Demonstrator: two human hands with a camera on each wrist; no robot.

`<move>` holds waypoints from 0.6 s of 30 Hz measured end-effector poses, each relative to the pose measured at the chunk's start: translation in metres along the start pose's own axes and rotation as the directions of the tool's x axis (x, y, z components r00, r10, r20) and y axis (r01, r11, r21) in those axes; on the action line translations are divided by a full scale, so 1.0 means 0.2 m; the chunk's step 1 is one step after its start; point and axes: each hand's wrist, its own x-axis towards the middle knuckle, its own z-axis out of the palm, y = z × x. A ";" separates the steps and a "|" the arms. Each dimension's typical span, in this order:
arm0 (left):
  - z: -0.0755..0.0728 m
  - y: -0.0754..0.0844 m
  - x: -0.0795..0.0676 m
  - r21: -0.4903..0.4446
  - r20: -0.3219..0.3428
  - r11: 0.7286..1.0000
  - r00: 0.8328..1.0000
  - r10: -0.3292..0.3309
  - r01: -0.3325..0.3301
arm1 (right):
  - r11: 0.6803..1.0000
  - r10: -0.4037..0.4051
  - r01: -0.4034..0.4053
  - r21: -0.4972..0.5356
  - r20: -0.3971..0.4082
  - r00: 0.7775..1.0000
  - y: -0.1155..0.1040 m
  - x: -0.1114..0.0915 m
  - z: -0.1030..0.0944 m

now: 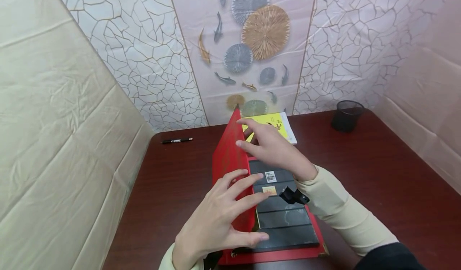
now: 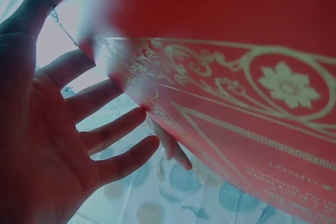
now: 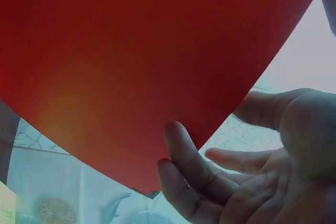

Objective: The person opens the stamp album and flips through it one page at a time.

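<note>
A red album (image 1: 232, 154) lies on the dark table, its front cover standing nearly upright at the left. Gold ornament and lettering mark the cover's outer face (image 2: 289, 85); the inner face (image 3: 136, 72) is plain red. My left hand (image 1: 216, 214), fingers spread, reaches across the cover's near edge and touches it. Higher up, my right hand (image 1: 268, 142) is at the cover's free edge with loosely bent fingers, some overlapping the inner face in the right wrist view. On the black pocket page (image 1: 284, 218) are two stamps, one grey (image 1: 270, 177) and one orange (image 1: 269, 190).
A yellow booklet (image 1: 284, 126) lies behind the album against the patterned backdrop. At the back left there is a black pen (image 1: 177, 141). A black mesh pen cup (image 1: 346, 117) stands at the back right. Fabric walls (image 1: 72, 134) border the table.
</note>
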 end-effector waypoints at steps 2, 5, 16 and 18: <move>0.00 -0.01 -0.01 -0.007 -0.006 1.000 1.000 -0.011 0.011 | 1.000 0.008 -0.008 0.003 -0.010 1.000 0.01 0.00 0.00; -0.01 -0.01 -0.03 -0.025 -0.002 0.999 0.999 -0.038 0.038 | 0.999 0.031 -0.032 -0.012 -0.032 0.999 0.03 -0.01 0.01; -0.07 -0.01 -0.12 -0.052 -0.002 0.985 0.986 -0.166 0.166 | 0.979 0.154 -0.155 -0.132 -0.024 0.988 0.24 -0.05 0.03; -0.08 -0.01 -0.13 -0.054 -0.004 0.983 0.985 -0.175 0.174 | 0.971 0.181 -0.181 -0.158 -0.013 0.983 0.29 -0.05 0.03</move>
